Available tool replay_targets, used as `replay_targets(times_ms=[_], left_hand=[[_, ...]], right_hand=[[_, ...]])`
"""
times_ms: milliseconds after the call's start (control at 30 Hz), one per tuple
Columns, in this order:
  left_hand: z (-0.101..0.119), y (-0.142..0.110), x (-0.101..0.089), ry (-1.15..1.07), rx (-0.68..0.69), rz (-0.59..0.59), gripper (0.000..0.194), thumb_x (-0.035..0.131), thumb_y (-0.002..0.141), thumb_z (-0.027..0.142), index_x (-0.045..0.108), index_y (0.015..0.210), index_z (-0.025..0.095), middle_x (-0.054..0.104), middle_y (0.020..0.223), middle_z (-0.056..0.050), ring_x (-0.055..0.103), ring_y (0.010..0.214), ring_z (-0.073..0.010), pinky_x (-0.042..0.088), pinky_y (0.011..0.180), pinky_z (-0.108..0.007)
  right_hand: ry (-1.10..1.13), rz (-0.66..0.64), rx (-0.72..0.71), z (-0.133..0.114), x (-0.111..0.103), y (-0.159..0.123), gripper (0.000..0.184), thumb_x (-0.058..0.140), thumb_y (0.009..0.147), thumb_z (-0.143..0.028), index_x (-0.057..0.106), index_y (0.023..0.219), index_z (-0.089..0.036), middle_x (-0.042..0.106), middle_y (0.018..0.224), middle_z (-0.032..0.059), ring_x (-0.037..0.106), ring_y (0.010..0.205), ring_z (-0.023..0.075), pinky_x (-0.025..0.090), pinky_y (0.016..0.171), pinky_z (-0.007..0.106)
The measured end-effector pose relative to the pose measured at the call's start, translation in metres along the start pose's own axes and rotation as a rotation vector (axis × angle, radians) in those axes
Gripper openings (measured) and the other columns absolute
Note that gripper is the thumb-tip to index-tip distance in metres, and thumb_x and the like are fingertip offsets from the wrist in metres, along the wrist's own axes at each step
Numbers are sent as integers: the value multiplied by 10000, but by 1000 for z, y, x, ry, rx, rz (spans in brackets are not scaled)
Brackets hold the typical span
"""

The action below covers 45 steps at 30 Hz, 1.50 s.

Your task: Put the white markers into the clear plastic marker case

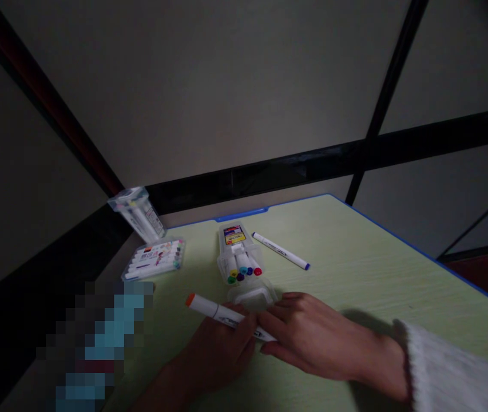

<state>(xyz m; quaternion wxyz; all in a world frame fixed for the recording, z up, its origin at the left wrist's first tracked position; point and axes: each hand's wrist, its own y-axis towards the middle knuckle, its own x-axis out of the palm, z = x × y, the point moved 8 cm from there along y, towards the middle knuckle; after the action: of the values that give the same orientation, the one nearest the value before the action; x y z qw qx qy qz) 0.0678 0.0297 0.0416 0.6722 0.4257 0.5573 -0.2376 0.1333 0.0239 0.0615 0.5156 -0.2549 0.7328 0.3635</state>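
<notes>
A white marker with an orange end (203,305) lies across both of my hands, above the near part of the table. My left hand (226,343) is closed around its middle. Fingers and thumb of my right hand (308,332) pinch the marker's other end, which they partly hide. Just beyond the hands lies an open clear plastic case (225,252) with several markers in it, their coloured ends facing me. Its lid (250,294) is folded down towards my hands. To the right of the case rests a white marker with blue ends (281,250).
A flat pack of markers (155,260) lies at the table's left edge. Behind it a clear container of markers (138,214) stands tilted. The pale green table (376,269) has a blue rim and meets a panelled wall (244,103). A pixelated patch covers the lower left.
</notes>
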Motion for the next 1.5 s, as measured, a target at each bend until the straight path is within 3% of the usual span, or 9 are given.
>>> replay_targets(times_ms=[767, 933, 1133, 1500], left_hand=[[0, -1, 2, 2, 8, -7, 173, 315, 816, 122, 485, 826, 152, 604, 739, -83, 559, 619, -193, 473, 528, -278], [-2, -2, 5, -4, -17, -44, 151, 342, 813, 129, 481, 865, 154, 600, 765, -82, 565, 620, -189, 475, 544, -276], [-2, 2, 9, -21, -40, -136, 122, 384, 772, 99, 463, 830, 172, 608, 787, -52, 571, 635, -178, 469, 570, -265], [1, 3, 4, 11, 5, -71, 136, 361, 784, 100, 480, 799, 165, 597, 742, -52, 553, 599, -175, 452, 540, -264]], right_hand=[[3, 9, -15, -1, 0, -1, 100, 551, 809, -260, 512, 826, -170, 631, 754, 34, 587, 680, 182, 381, 569, 317], [-20, -35, 16, 0, 2, -1, 116, 550, 807, -265, 521, 860, -165, 640, 739, 32, 592, 644, 188, 374, 551, 321], [-35, 14, -13, -3, -1, -1, 73, 511, 808, -218, 537, 847, -162, 630, 713, 27, 589, 626, 182, 373, 553, 327], [-86, -41, -36, -4, 3, -2, 87, 524, 833, -240, 532, 862, -159, 647, 730, 35, 600, 646, 185, 405, 566, 324]])
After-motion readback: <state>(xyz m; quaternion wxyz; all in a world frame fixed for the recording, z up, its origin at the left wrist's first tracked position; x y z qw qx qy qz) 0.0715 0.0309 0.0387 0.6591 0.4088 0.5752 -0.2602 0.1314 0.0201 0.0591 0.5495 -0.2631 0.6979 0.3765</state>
